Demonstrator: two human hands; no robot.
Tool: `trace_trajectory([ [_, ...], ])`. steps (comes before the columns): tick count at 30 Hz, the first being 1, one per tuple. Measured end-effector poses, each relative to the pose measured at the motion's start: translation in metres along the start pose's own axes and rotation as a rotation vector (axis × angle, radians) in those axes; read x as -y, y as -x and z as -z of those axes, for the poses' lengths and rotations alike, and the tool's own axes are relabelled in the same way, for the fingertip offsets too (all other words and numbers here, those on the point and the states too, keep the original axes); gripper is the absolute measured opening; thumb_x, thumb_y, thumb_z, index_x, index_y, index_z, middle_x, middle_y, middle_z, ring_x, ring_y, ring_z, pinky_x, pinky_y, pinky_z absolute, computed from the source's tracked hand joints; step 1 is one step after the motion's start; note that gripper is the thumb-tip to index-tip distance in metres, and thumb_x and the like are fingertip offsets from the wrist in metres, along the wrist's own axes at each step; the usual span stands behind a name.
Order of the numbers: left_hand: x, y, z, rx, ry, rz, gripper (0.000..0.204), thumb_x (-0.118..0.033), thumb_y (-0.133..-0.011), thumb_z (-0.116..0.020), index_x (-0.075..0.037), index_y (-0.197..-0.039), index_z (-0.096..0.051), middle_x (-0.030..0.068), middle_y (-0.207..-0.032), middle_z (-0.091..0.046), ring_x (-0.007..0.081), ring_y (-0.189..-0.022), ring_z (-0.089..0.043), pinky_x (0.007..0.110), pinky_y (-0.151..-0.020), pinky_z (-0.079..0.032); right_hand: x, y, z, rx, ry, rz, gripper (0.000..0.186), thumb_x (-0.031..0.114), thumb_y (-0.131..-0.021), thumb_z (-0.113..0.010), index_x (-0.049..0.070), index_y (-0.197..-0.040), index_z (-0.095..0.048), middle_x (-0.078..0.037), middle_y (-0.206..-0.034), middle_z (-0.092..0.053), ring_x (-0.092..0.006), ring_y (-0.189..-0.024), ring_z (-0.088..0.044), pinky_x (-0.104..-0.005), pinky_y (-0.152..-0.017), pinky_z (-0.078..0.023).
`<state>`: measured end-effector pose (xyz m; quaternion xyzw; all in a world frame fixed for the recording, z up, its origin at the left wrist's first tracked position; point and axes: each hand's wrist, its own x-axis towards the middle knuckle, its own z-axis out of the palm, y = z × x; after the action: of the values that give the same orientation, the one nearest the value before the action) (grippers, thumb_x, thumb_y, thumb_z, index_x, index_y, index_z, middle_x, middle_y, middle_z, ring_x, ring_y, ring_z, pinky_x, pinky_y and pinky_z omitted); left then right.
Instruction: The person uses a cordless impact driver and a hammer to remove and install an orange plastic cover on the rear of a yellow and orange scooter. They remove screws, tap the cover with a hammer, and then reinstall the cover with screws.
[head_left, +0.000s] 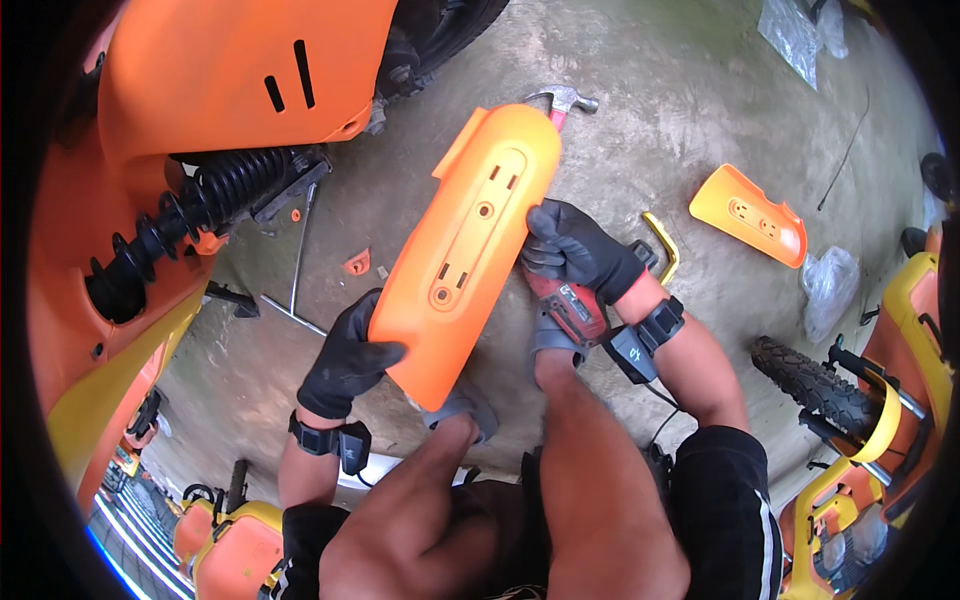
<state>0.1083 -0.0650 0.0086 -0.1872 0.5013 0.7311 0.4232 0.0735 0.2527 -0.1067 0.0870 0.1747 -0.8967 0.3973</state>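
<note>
Orange cover (pixel 470 250) held up between the two hands, above the floor (pixel 640 150); left hand (pixel 345 355) grasps its near left edge, thumb over the front face; right hand (pixel 580 245) grasps its right edge, farther up; long axis slants from beside the left hand, away and rightward; rounded end points away, past the right hand; squarer end points back, near the left hand; slotted face upward. Red power tool (pixel 570 308) just under the right hand, contact cannot be told; hammer (pixel 567 99) beyond the rounded end; second orange cover (pixel 748 215) well right of the right hand; near it a crumpled clear plastic bag (pixel 830 290), contents not discernible.
</note>
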Motion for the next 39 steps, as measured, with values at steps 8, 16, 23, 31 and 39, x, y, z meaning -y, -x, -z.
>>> trace_trajectory([
  [8,0.010,0.014,0.000,-0.145,-0.288,-0.105,0.054,-0.001,-0.073,-0.080,0.000,-0.122,-0.057,0.0042,-0.113,-0.066,0.0107,-0.102,-0.060,0.029,-0.093,-0.049,0.029,0.070,-0.028,-0.246,0.404,0.020,0.047,0.016,-0.105,-0.050,-0.003,-0.147,-0.041,-0.010,-0.121,-0.063,-0.0156,-0.107,-0.063,-0.0296,-0.095,-0.051],
  [16,0.007,-0.003,-0.014,-0.135,-0.348,-0.102,0.051,-0.005,-0.077,-0.078,0.002,-0.123,-0.057,0.0045,-0.113,-0.065,0.0109,-0.102,-0.060,0.029,-0.092,-0.049,0.019,0.067,-0.077,-0.306,0.857,0.282,0.030,0.000,-0.090,-0.067,-0.003,-0.120,-0.066,-0.009,-0.108,-0.069,-0.0137,-0.098,-0.066,-0.0282,-0.085,-0.055],
  [23,0.004,0.000,-0.016,-0.095,-0.323,-0.050,0.053,-0.007,-0.077,-0.080,0.002,-0.125,-0.058,0.0038,-0.111,-0.065,0.0103,-0.101,-0.059,0.028,-0.091,-0.048,0.019,0.042,-0.093,-0.538,1.357,0.469,0.028,0.005,-0.084,-0.073,0.001,-0.111,-0.071,-0.012,-0.104,-0.072,-0.0213,-0.093,-0.070,-0.0325,-0.083,-0.055],
  [31,-0.001,0.007,-0.015,-0.091,-0.415,-0.040,0.058,-0.010,-0.073,-0.083,0.002,-0.124,-0.060,0.0028,-0.110,-0.065,0.0102,-0.100,-0.059,0.027,-0.089,-0.048,0.013,0.030,-0.086,-0.405,2.031,0.850,0.033,0.018,-0.076,-0.082,0.015,-0.107,-0.074,-0.005,-0.099,-0.072,-0.0224,-0.082,-0.069,-0.0353,-0.069,-0.051],
  [39,-0.005,0.013,-0.014,-0.062,-0.356,-0.009,0.058,-0.010,-0.072,-0.085,0.001,-0.123,-0.061,0.0029,-0.108,-0.066,0.0104,-0.097,-0.060,0.028,-0.087,-0.049,0.013,0.037,-0.084,-0.402,1.896,0.851,0.030,0.021,-0.075,-0.082,0.015,-0.104,-0.078,-0.004,-0.097,-0.072,-0.0237,-0.085,-0.067,-0.0357,-0.074,-0.049],
])
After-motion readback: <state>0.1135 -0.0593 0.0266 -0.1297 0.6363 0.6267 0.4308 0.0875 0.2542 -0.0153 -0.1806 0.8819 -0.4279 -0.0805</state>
